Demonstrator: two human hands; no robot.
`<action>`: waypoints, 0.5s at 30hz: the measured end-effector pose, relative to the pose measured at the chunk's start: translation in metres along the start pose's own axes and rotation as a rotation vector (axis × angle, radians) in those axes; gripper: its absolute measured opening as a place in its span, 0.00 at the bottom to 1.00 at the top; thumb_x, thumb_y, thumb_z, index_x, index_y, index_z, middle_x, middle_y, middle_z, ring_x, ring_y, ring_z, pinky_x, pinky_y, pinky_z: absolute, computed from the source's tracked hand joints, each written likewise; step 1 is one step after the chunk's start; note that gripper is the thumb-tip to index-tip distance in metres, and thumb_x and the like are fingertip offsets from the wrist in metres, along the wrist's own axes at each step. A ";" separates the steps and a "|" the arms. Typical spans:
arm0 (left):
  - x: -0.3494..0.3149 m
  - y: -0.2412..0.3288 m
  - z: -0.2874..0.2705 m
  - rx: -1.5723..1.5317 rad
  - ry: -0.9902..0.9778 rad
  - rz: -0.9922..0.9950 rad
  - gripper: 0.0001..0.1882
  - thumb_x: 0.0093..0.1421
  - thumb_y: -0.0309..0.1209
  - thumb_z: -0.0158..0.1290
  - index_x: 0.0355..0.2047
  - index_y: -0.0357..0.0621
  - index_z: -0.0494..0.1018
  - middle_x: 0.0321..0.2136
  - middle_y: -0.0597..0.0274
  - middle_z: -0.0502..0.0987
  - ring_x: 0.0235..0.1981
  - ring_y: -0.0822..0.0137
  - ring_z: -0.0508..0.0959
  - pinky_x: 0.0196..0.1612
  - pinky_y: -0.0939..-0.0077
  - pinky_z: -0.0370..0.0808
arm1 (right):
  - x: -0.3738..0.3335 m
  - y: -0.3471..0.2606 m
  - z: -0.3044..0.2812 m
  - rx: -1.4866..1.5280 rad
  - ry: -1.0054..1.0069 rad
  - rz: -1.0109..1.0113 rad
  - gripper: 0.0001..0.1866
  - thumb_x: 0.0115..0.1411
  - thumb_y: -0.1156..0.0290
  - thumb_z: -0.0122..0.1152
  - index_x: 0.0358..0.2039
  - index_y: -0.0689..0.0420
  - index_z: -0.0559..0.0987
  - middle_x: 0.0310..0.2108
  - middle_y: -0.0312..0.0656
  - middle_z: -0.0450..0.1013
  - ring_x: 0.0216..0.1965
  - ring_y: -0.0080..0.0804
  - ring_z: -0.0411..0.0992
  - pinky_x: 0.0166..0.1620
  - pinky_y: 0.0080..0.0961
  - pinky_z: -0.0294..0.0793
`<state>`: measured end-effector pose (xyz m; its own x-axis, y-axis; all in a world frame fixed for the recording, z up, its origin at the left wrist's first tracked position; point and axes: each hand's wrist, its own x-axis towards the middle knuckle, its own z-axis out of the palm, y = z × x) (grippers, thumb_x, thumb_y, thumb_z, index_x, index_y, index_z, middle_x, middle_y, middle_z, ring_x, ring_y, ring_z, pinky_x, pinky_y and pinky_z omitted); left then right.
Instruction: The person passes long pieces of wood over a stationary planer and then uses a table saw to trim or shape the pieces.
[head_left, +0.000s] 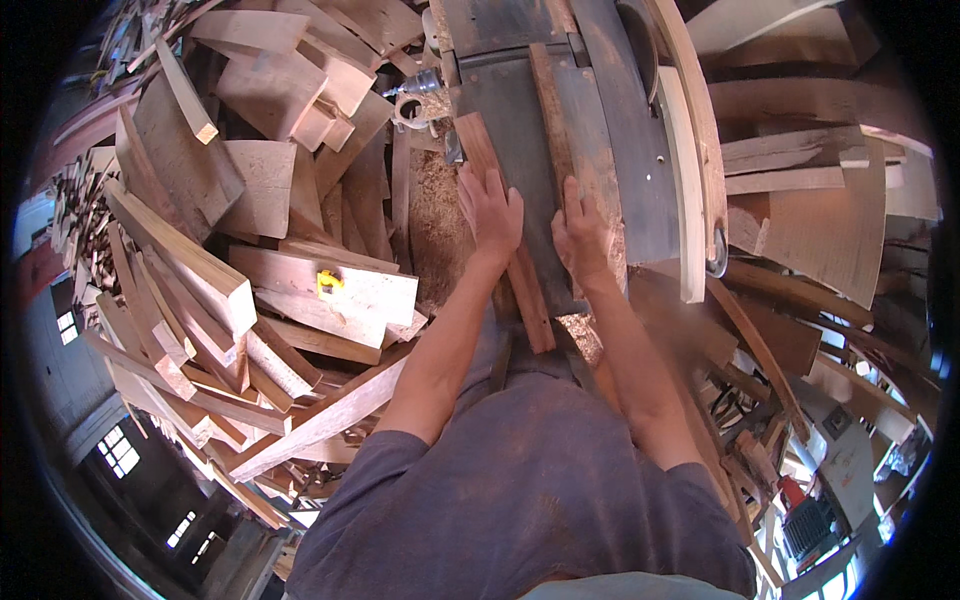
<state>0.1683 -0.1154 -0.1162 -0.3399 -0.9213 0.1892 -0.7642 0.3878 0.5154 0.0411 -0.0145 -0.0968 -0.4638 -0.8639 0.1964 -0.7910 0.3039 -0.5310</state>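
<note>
My left hand [493, 212] lies over a reddish-brown wooden batten [527, 290], gripping it from above with the thumb on its right side. The batten slants along the left side of a dark, flat machine bed [520, 165], its near end close to my body. My right hand [583, 238] is farther right on the bed, fingers partly curled at the near end of a narrow wooden strip [548, 105]. That strip runs away from me along the bed; my hand hides where the two meet. Just left of the batten's far end is a metal cutter part [453, 150].
Shavings [437, 215] heap along the machine's left side, below a metal chuck [420, 85]. Stacked boards and offcuts [200, 260] crowd the left, with a small yellow object [328, 284] on one board. More planks [800, 200] lie right, beyond a pale wooden rail [685, 190].
</note>
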 end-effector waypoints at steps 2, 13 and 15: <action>0.002 0.000 -0.001 0.014 0.010 0.007 0.26 0.58 0.32 0.58 0.55 0.36 0.67 0.66 0.30 0.53 0.65 0.30 0.57 0.65 0.37 0.57 | 0.012 0.000 0.002 0.008 0.002 -0.014 0.32 0.58 0.75 0.61 0.64 0.61 0.70 0.35 0.57 0.71 0.32 0.57 0.74 0.34 0.46 0.77; 0.002 0.000 -0.005 -0.024 0.026 0.008 0.26 0.58 0.32 0.57 0.55 0.34 0.67 0.64 0.28 0.56 0.65 0.29 0.58 0.65 0.38 0.57 | 0.091 -0.010 0.015 -0.166 -0.069 -0.002 0.31 0.58 0.69 0.61 0.63 0.59 0.70 0.35 0.51 0.74 0.29 0.52 0.77 0.30 0.44 0.79; 0.002 -0.001 -0.003 -0.045 0.013 -0.023 0.25 0.59 0.32 0.57 0.55 0.34 0.68 0.64 0.27 0.56 0.65 0.29 0.58 0.65 0.37 0.58 | 0.105 -0.009 0.020 -0.170 -0.038 -0.027 0.31 0.59 0.69 0.61 0.64 0.58 0.70 0.34 0.51 0.74 0.28 0.52 0.77 0.29 0.45 0.79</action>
<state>0.1699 -0.1177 -0.1133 -0.3155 -0.9303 0.1872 -0.7459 0.3650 0.5571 0.0071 -0.1156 -0.0879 -0.4289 -0.8861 0.1754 -0.8603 0.3414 -0.3787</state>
